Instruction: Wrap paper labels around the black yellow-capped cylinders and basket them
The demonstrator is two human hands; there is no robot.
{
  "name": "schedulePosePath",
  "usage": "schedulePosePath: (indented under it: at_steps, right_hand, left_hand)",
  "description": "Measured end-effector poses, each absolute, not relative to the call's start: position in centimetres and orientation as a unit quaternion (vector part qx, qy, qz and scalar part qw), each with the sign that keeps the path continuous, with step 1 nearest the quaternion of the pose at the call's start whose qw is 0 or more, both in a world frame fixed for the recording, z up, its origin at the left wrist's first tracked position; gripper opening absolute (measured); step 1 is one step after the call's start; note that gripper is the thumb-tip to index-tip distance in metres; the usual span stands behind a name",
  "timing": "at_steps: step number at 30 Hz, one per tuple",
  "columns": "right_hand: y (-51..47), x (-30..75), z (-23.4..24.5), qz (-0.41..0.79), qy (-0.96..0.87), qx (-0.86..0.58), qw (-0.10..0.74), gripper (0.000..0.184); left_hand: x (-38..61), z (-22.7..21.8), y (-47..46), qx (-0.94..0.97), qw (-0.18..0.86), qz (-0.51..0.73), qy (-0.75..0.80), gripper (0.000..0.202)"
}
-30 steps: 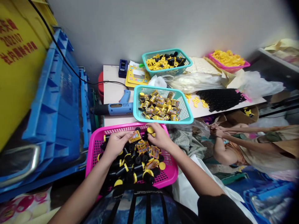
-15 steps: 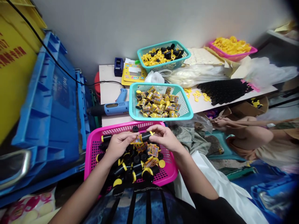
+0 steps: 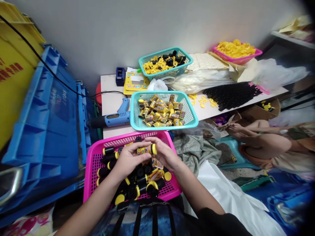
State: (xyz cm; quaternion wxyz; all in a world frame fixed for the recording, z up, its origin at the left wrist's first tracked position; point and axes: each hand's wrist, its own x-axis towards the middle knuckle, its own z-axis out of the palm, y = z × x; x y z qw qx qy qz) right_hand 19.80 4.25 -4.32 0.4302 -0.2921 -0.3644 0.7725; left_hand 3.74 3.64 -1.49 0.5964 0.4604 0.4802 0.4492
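Above the pink basket [image 3: 89,177], both hands hold a small canister [image 3: 145,149] with a yellow cap and a printed yellow label around its body. My left hand [image 3: 130,158] grips its left end between thumb and fingers. The fingers of my right hand [image 3: 163,154] are bent against its far side and capped end; part of their contact is hidden. Below lie several unlabelled black canisters [image 3: 141,179] with yellow caps. Loose printed labels [image 3: 157,163] rest among them on the right.
Behind stands a turquoise basket [image 3: 196,124] of labelled canisters. A blue heat gun [image 3: 115,118] lies left of it, its cord running left. Farther back is another turquoise basket [image 3: 190,60] of yellow and black parts. A seated person [image 3: 265,141] is at right; blue crates [image 3: 49,114] stand left.
The printed label, earlier held out flat against the black canister, now wraps around its body. My right hand's fingers have closed in around the canister. The camera view has shifted slightly.
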Motion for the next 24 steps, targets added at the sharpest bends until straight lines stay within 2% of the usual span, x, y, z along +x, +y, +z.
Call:
schedulePosePath:
  at_steps: [2, 9, 14, 18, 21, 23, 24]
  right_hand:
    - [4.0, 19.6, -4.1, 0.803, -0.335, -0.272, 0.411, 0.055]
    - [3.9, 19.1, -4.8, 0.790, -0.318, -0.264, 0.452, 0.050]
    - [4.3, 19.3, -4.1, 0.784, -0.343, -0.283, 0.432, 0.057]
    - [5.0, 20.5, -2.8, 0.733, -0.366, -0.327, 0.470, 0.065]
    - [5.6, 21.9, -2.5, 0.630, -0.427, -0.409, 0.504, 0.051]
    - [5.9, 22.3, -2.9, 0.535, -0.516, -0.483, 0.463, 0.037]
    - [5.9, 22.3, -3.3, 0.487, -0.576, -0.513, 0.410, 0.030]
  left_hand:
    - [4.3, -1.0, 3.5, 0.468, 0.585, 0.459, 0.478, 0.033]
    - [4.8, -0.2, 3.2, 0.505, 0.551, 0.446, 0.493, 0.029]
    - [4.9, 0.0, 3.4, 0.541, 0.549, 0.448, 0.453, 0.026]
    - [4.7, 0.8, 4.3, 0.571, 0.538, 0.454, 0.423, 0.027]
    - [4.2, 1.8, 6.4, 0.603, 0.485, 0.443, 0.453, 0.027]
    - [3.9, 2.7, 8.7, 0.633, 0.427, 0.446, 0.467, 0.032]
    - [3.7, 3.0, 9.8, 0.647, 0.385, 0.454, 0.477, 0.040]
